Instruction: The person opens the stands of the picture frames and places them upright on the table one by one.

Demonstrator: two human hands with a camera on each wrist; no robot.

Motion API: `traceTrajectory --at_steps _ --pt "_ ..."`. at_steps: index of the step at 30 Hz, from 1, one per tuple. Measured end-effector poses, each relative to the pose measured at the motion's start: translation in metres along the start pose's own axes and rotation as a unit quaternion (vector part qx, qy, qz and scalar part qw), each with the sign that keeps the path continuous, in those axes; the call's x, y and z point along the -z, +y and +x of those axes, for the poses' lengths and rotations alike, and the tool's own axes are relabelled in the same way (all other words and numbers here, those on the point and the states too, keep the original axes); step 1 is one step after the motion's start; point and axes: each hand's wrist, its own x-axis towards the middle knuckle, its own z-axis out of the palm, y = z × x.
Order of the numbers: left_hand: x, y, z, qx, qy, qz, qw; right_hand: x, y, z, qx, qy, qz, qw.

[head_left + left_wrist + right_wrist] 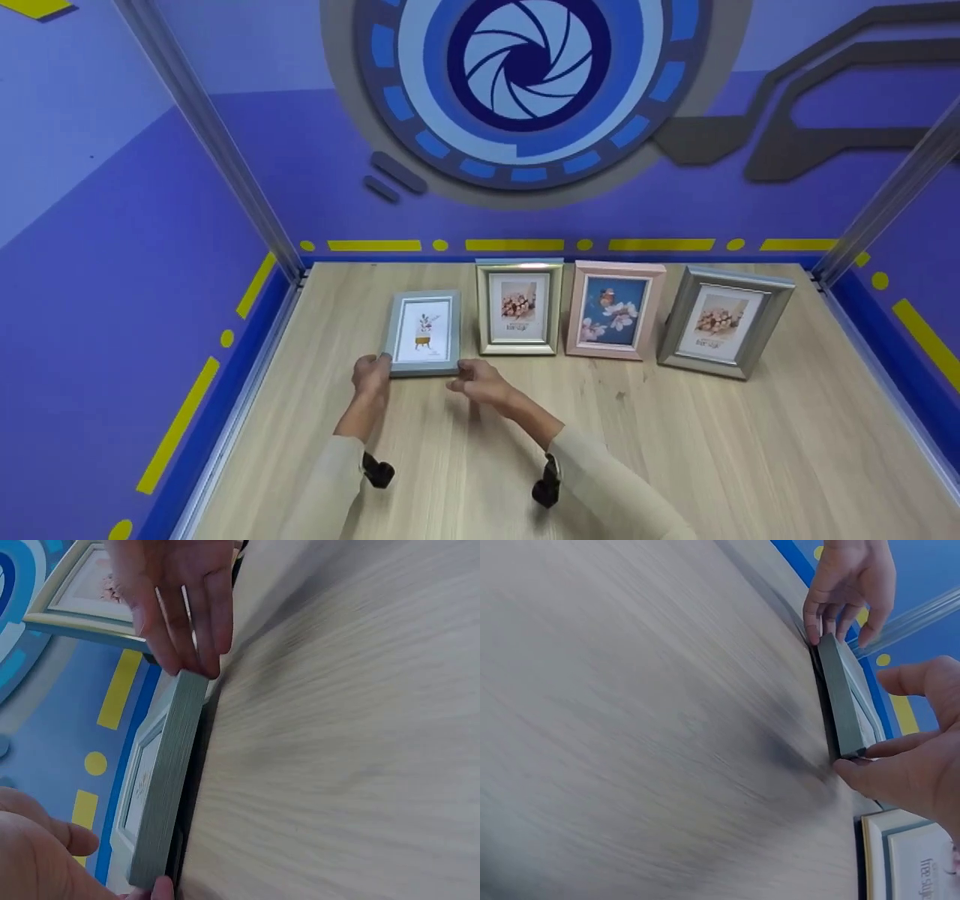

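Observation:
A grey-green picture frame (424, 368) lies face up at the left of the wooden table, its print showing a vase of flowers. At its near left corner is my left hand (371, 376), fingertips touching the side and the thumb held apart. My right hand (484, 382) has its extended fingertips at the near right corner, the thumb also away from the frame. A dark gap shows under the frame's near edge (169, 780) in the left wrist view. The right wrist view shows the right hand (922, 757) with fingertips along the frame's end.
To the right stand a gold frame (485, 311), a pink frame (572, 311) with a blossom picture, and a silver-grey frame (757, 334), all upright. Behind them rises a blue-purple printed wall (277, 172). A metal rail (225, 442) borders the table's left side.

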Motion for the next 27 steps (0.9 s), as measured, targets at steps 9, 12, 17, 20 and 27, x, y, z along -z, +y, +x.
traceTrajectory --at_steps 9,12,17,20,27 --pt "0.018 -0.003 -0.006 0.02 -0.067 -0.007 0.9975 0.006 -0.003 -0.014 -0.029 0.019 0.104 0.9939" --pt "0.023 -0.004 -0.008 0.008 -0.077 -0.006 0.997 0.009 -0.005 -0.017 -0.025 0.022 0.129 0.991" --pt "0.033 -0.016 -0.014 0.008 -0.142 0.003 0.9898 0.012 -0.004 -0.023 -0.022 0.033 0.124 0.9915" --pt "0.036 -0.023 -0.018 0.011 -0.184 -0.022 0.9826 0.014 -0.002 -0.028 -0.041 0.046 0.122 0.9906" --pt "0.038 -0.028 -0.033 0.018 -0.252 -0.023 0.9673 0.019 -0.004 -0.035 -0.069 0.045 0.109 0.9907"
